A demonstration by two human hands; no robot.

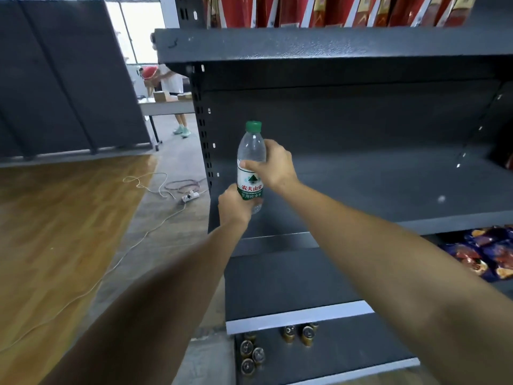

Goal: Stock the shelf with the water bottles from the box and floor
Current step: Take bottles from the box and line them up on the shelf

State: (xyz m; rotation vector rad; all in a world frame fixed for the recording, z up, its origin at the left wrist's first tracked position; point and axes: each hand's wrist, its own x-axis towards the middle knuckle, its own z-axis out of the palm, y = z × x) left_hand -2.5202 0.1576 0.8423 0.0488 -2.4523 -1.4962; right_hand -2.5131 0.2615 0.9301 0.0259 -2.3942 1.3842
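The dark grey shelf [388,187] runs across in front of me. The board above it, at 12 o'clock, carries red boxes [333,9]. At 3 o'clock the next board down holds snack bags [488,257]. At 6 o'clock, gold cans [307,335] stand on the bottom board. Cables [181,186] and a power strip [190,196] lie on the floor [69,232] at 9 o'clock.

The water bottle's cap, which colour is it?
Green; the cap of the water bottle shows best in the head view.
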